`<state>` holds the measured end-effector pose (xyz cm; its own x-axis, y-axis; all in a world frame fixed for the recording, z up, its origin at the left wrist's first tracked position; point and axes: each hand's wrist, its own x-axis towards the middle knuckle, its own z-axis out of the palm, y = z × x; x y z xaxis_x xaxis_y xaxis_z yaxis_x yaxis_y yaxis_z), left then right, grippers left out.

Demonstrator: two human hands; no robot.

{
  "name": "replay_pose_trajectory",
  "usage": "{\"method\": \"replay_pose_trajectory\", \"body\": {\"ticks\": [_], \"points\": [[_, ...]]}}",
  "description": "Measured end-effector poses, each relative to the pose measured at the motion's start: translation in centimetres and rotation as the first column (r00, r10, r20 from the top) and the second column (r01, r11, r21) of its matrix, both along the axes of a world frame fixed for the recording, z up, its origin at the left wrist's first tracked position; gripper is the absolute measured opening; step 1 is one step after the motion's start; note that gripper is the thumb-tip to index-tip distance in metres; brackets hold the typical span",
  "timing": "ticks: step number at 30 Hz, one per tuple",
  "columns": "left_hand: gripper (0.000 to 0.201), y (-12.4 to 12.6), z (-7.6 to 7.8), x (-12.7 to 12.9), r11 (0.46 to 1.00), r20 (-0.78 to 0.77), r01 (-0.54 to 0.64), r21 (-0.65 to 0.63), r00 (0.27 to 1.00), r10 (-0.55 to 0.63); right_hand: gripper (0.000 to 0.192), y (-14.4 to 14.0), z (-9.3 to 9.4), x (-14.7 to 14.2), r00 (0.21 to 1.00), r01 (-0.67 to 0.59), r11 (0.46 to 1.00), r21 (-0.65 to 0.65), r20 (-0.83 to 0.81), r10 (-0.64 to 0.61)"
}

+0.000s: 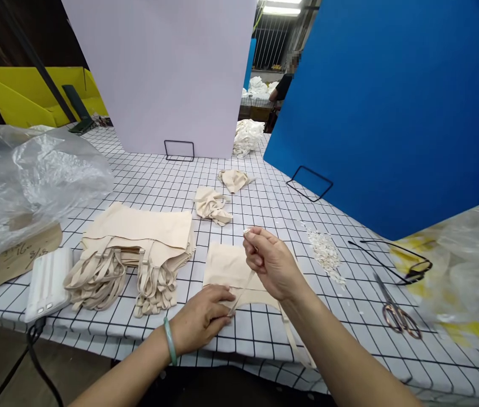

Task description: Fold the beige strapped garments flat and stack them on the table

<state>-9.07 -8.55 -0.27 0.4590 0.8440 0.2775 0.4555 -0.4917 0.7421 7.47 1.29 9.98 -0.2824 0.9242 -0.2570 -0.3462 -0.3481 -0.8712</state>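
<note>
A cream cloth bag lies on the table in front of me, its straps toward the near edge. My left hand rests at its lower left, thumb and fingers closed on a thin cream strap. That strap runs up to my right hand, which is raised over the bag. Between thumb and forefinger it pinches a small whitish piece, too small to make out clearly. Another strap hangs down beside my right forearm. To the right lies a scatter of small white pieces.
Stacked cream bags with bunched straps lie left, beside a white power bank with a cable. Two crumpled bags lie ahead. Scissors, eyeglasses and plastic film are right. Lilac and blue boards stand behind.
</note>
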Motion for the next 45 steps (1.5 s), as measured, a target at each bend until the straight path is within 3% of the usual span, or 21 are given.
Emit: {"method": "replay_pose_trajectory", "body": {"ticks": [2, 5, 7, 9, 13, 16, 19, 21, 25, 30, 35, 39, 45], "points": [[0.020, 0.2, 1.8, 0.1, 0.994, 0.103, -0.108, -0.029, 0.989, 0.110, 0.037, -0.9, -0.1, 0.0, 0.997, -0.006, 1.000, 0.014, 0.074, 0.005], [0.021, 0.8, 5.4, 0.4, 0.927, 0.303, -0.290, -0.236, 0.885, 0.354, 0.037, -3.2, -1.3, -0.2, 0.979, -0.061, 0.998, 0.021, 0.195, 0.056], [0.017, 1.0, 7.1, 0.6, 0.882, 0.360, -0.269, -0.387, 0.836, 0.413, 0.038, -5.3, -2.5, -0.2, 0.963, -0.096, 0.995, 0.004, 0.253, 0.092], [0.015, 0.6, 7.5, 0.8, 0.860, 0.340, -0.210, -0.465, 0.855, 0.393, 0.039, -7.6, -3.6, -0.1, 0.946, -0.129, 0.991, -0.036, 0.294, 0.134], [0.014, -1.2, 5.9, 1.2, 0.862, 0.179, -0.149, -0.485, 0.948, 0.264, 0.037, -11.1, -4.8, 1.2, 0.908, -0.223, 0.968, -0.110, 0.338, 0.248], [0.013, -1.2, 4.7, 1.6, 0.898, 0.098, -0.130, -0.421, 0.977, 0.188, 0.036, -11.4, -5.0, 2.4, 0.887, -0.226, 0.968, -0.108, 0.388, 0.250], [0.008, 1.1, 3.5, 1.9, 0.974, 0.014, -0.106, -0.199, 0.994, 0.111, 0.032, -9.6, -5.4, 3.2, 0.880, -0.116, 0.976, -0.183, 0.438, 0.186], [0.011, 3.1, 2.3, 2.1, 0.997, -0.116, -0.064, -0.037, 0.991, 0.060, 0.028, -8.1, -6.0, 3.5, 0.884, -0.019, 0.968, -0.250, 0.448, 0.132], [0.020, 5.6, -0.3, 2.2, 0.998, -0.316, -0.002, 0.057, 0.949, 0.020, 0.020, -6.3, -6.8, 3.1, 0.911, 0.051, 0.937, -0.347, 0.401, 0.099], [0.018, 6.1, -1.5, 2.2, 0.993, -0.215, -0.058, 0.100, 0.974, 0.078, 0.014, -6.2, -7.1, 1.7, 0.933, 0.102, 0.904, -0.415, 0.356, 0.058], [0.014, 6.5, -1.1, 2.0, 0.990, -0.031, -0.135, -0.046, 0.991, 0.133, 0.008, -5.9, -7.2, 0.7, 0.947, 0.215, 0.866, -0.452, 0.314, -0.071], [0.016, 6.7, -0.8, 2.0, 0.983, -0.002, -0.148, -0.111, 0.989, 0.149, 0.006, -5.6, -7.4, 0.3, 0.939, 0.287, 0.847, -0.447, 0.305, -0.157], [0.016, 6.7, -0.6, 2.0, 0.981, 0.003, -0.143, -0.132, 0.990, 0.144, 0.006, -5.5, -7.8, 0.1, 0.940, 0.298, 0.847, -0.440, 0.287, -0.181]]}}
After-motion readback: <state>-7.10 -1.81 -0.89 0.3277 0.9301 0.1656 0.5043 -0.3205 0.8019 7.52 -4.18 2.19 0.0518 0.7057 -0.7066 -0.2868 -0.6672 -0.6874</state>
